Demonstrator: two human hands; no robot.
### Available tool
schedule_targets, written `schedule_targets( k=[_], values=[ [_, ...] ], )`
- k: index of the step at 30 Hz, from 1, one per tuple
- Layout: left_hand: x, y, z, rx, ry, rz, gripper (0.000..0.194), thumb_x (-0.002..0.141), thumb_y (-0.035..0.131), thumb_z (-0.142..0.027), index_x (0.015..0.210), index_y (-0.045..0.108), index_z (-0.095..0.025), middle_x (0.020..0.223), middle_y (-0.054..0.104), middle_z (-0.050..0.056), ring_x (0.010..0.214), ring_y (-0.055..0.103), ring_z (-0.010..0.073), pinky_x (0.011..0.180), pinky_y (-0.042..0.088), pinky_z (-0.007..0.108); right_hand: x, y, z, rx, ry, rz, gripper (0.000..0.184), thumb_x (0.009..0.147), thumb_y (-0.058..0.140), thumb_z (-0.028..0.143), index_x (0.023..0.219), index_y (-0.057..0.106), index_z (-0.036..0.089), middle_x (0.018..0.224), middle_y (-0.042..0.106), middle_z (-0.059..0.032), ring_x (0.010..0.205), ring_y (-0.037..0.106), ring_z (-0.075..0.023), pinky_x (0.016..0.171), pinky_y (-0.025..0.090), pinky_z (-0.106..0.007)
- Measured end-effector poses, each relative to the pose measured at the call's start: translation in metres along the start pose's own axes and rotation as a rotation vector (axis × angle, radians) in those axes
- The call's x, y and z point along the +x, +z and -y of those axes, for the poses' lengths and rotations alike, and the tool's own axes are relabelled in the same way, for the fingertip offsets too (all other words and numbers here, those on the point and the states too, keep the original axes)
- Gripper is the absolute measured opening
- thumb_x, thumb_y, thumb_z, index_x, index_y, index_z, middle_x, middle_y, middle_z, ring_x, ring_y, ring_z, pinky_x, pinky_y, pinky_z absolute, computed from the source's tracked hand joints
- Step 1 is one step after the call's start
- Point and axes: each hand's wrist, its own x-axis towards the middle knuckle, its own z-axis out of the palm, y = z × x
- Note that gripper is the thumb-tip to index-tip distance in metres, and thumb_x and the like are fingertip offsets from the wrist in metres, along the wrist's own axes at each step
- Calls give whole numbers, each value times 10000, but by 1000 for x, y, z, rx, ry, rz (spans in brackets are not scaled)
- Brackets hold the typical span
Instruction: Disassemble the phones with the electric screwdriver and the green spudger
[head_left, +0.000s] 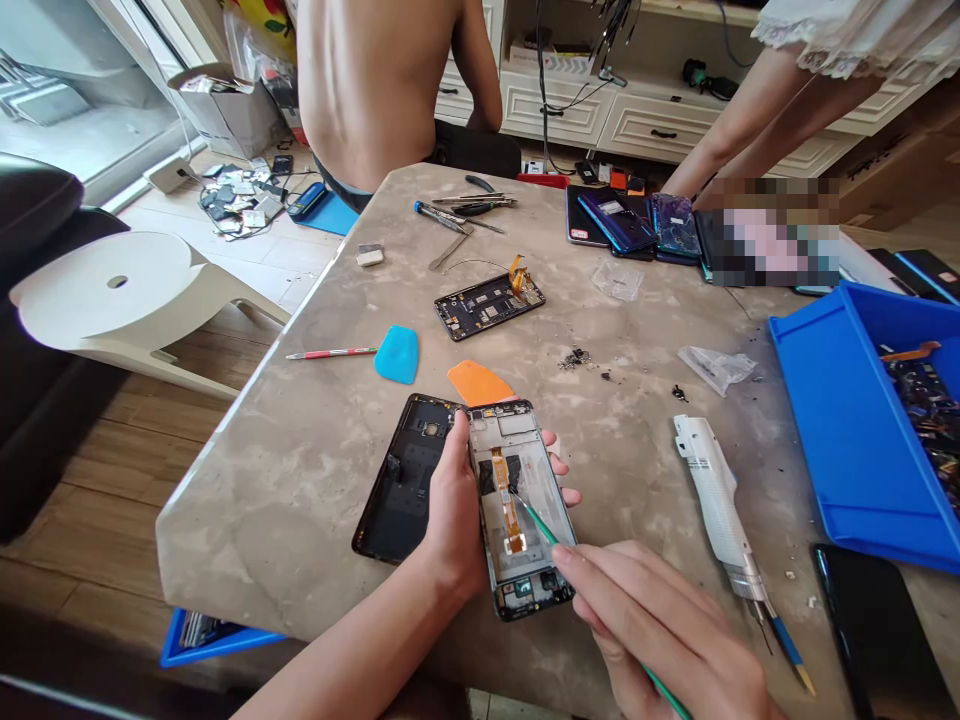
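Observation:
My left hand is closed around an opened phone frame, thumb on its left edge and fingertips showing past the right edge. Inside the silver frame runs an orange flex cable beside a black patch. Between the fingers of my right hand is a thin green tool, its metal tip touching the frame near the cable. A black phone back cover lies to the left, partly behind my left hand. Just beyond the frame are an orange pick and a blue pick.
Another opened phone lies mid-table, with loose screws to its right. A white handled tool, a blue bin of parts and a dark phone are at right. Pliers lie at the back. Two other people are beyond the table.

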Motion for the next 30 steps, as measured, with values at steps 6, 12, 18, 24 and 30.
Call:
schedule_targets(
  k=[6,12,18,24,30],
  values=[
    [2,-4,0,17,72,-6,864,1041,178,-722,1067,741,-67,896,735,158,770,749,284,745,613,365,10,-6,3,-4,30,80,403,990,542,-64,1359,664,44,1167,750,-122,1057,689,-173,924,596,-256],
    [2,-2,1,40,90,-33,856,1039,195,-733,1077,747,-80,907,731,157,784,746,287,753,606,376,11,-9,5,-6,38,104,405,1000,530,-67,1365,658,52,1161,754,-128,1047,692,-171,892,600,-248],
    [0,2,-1,33,73,-67,870,1036,168,-735,1086,734,-76,886,724,149,759,743,278,734,605,365,10,-10,6,-29,7,86,353,997,538,-57,1303,682,42,1108,758,-125,1017,700,-169,874,605,-240],
    [0,9,-4,12,65,-104,866,1046,144,-710,1218,717,-85,921,751,169,794,752,304,818,635,462,13,-8,6,-29,8,85,363,981,546,-81,1297,686,32,1103,759,-129,1006,700,-156,876,601,-221],
    [1,3,0,55,105,-83,855,1043,198,-730,1083,741,-72,921,742,179,768,752,285,757,633,391,12,-6,5,-80,-8,88,352,996,546,-59,1304,685,38,1100,772,-136,995,719,-179,848,627,-261]
  ],
)
